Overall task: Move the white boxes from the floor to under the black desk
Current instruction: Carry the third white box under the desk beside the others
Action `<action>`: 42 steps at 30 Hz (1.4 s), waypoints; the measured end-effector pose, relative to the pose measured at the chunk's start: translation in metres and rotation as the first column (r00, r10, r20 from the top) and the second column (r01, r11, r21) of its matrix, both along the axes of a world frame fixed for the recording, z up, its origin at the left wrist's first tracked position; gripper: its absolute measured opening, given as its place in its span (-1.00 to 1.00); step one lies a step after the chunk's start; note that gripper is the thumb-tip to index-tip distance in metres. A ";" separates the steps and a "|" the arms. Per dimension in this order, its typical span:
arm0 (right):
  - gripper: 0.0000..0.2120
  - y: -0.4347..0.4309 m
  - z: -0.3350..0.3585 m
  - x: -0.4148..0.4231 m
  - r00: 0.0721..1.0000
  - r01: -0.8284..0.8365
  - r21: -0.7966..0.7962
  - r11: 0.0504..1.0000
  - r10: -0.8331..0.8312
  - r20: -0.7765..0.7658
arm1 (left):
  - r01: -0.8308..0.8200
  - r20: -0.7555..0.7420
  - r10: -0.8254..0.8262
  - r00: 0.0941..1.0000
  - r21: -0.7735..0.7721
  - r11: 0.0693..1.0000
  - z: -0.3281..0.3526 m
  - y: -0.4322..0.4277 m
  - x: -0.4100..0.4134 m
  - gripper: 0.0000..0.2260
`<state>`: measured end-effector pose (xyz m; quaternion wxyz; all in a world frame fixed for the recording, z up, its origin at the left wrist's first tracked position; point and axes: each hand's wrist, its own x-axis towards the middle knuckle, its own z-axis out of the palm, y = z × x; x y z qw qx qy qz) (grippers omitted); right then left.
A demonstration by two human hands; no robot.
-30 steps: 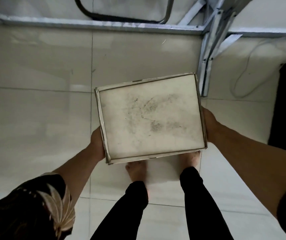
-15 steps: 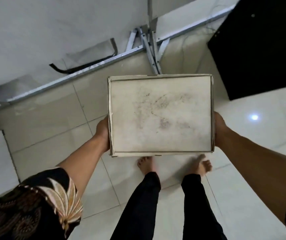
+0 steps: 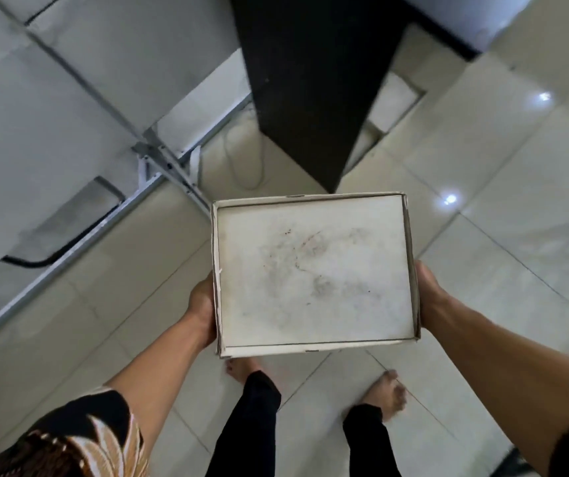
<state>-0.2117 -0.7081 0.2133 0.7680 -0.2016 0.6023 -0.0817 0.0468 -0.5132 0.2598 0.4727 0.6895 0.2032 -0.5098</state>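
Note:
A white box [image 3: 314,273] with a smudged, dusty top is held level at waist height over the tiled floor. My left hand [image 3: 202,306] grips its left side and my right hand [image 3: 429,294] grips its right side; my fingers are hidden under the box. The black desk [image 3: 314,84] stands just beyond the box's far edge, its dark side panel filling the upper middle. Another white box [image 3: 393,101] lies on the floor beside that panel, partly hidden by it.
A folded metal frame [image 3: 162,160] with grey bars leans along the white wall at the left. A white cable [image 3: 245,156] loops on the floor between the frame and the desk. My bare feet stand on glossy tiles below the box.
I have turned to the right with the box still in both hands. The black desk has swung from the upper right to directly ahead, and the metal frame has shifted left.

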 end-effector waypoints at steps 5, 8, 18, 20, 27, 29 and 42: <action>-0.63 -0.039 0.015 -0.112 0.999 0.047 -0.049 0.998 -0.047 0.013 | 0.128 0.005 -0.128 0.992 -0.049 0.990 0.017 -0.048 -0.098 -0.74; -0.68 -0.062 0.038 -0.190 0.996 0.093 -0.068 0.993 -0.092 0.009 | 0.189 0.017 -0.188 0.982 -0.055 0.980 0.033 -0.082 -0.167 -0.74; -0.69 -0.131 0.085 -0.362 0.930 0.314 -0.088 0.945 -0.287 0.231 | 0.301 -0.032 -0.309 0.951 -0.146 0.942 0.079 -0.224 -0.312 -0.50; -0.71 -0.149 0.090 -0.380 0.919 0.336 -0.118 0.934 -0.298 0.256 | 0.350 -0.017 -0.359 0.933 -0.186 0.918 0.086 -0.252 -0.327 -0.45; -0.61 -0.237 0.085 -0.415 0.904 0.344 -0.115 0.932 -0.296 0.308 | 0.356 -0.084 -0.387 0.918 -0.254 0.899 0.076 -0.350 -0.354 -0.52; -0.61 -0.267 0.081 -0.417 0.906 0.343 -0.135 0.930 -0.289 0.309 | 0.338 -0.040 -0.362 0.931 -0.280 0.899 0.077 -0.380 -0.350 -0.52; -0.24 -0.473 -0.006 -0.423 0.931 0.244 0.000 0.970 -0.234 0.280 | 0.731 0.227 -0.721 0.654 0.053 0.680 -0.137 -0.477 -0.434 -0.39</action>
